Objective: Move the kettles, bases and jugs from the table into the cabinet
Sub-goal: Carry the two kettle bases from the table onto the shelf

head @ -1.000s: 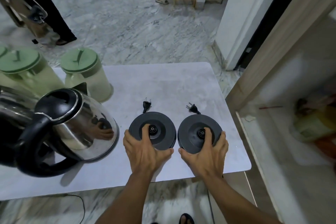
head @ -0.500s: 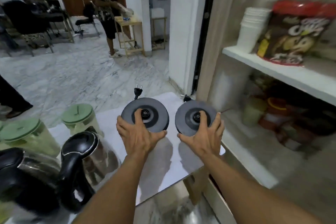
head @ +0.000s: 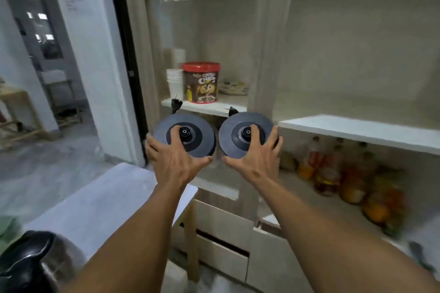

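Two round dark kettle bases are held up in the air in front of the open cabinet (head: 357, 129). My left hand (head: 175, 162) grips the left base (head: 202, 131), whose plug sticks up behind it. My right hand (head: 252, 159) grips the right base (head: 231, 131). Both bases are tilted toward me, just below the cabinet's left shelf (head: 202, 108). A steel kettle (head: 31, 266) with a black handle stands on the white table (head: 102, 200) at the bottom left. A green jug lid (head: 8, 226) peeks in at the left edge.
On the left shelf stand a stack of white cups (head: 175, 83), a red-lidded Choco Chips tub (head: 202, 83) and plates (head: 234, 87). Bottles and jars (head: 333, 173) crowd the lower right shelf. Drawers (head: 221, 245) sit below. A doorway (head: 47, 78) opens at left.
Both hands lifted the two bases off the table and carried them up and right to the cabinet. The view swung from the table to the shelves.
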The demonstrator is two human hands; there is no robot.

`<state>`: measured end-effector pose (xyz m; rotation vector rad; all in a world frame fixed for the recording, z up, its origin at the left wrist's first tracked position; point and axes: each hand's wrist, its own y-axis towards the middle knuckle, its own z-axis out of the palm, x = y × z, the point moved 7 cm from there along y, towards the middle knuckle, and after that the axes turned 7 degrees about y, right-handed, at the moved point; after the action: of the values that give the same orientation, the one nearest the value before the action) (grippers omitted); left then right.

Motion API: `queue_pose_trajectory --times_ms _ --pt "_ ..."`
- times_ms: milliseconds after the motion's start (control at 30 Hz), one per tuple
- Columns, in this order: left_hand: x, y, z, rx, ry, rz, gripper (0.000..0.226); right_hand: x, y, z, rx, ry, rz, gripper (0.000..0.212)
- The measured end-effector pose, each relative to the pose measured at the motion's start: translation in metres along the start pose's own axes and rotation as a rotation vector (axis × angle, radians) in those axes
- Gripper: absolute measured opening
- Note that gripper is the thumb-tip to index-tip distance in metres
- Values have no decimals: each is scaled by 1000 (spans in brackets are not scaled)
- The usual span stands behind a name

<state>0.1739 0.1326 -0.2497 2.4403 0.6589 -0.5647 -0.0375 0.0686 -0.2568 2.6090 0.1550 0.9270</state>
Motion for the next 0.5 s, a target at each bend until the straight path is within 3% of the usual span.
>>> queue_pose_trajectory --times_ms 500 --pt "-318 -90 95 158 -205 380 97 -245 19 -247 -285 -235 303 115"
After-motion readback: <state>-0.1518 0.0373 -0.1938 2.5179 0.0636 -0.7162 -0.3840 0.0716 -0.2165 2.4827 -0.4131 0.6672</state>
